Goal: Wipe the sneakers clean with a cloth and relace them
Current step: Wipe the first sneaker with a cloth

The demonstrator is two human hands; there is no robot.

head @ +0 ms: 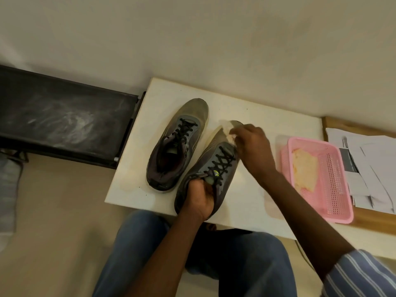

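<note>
Two grey-brown sneakers with black laces lie on a small white table, toes pointing away from me. The left sneaker lies untouched. My left hand grips the right sneaker at its heel opening, fingers curled inside the collar. My right hand holds a pale cloth against the toe of that sneaker; the hand is blurred.
A pink perforated basket with another pale cloth inside stands at the table's right end. White papers lie on a wooden surface further right. A black bench sits to the left. My knees are under the table's near edge.
</note>
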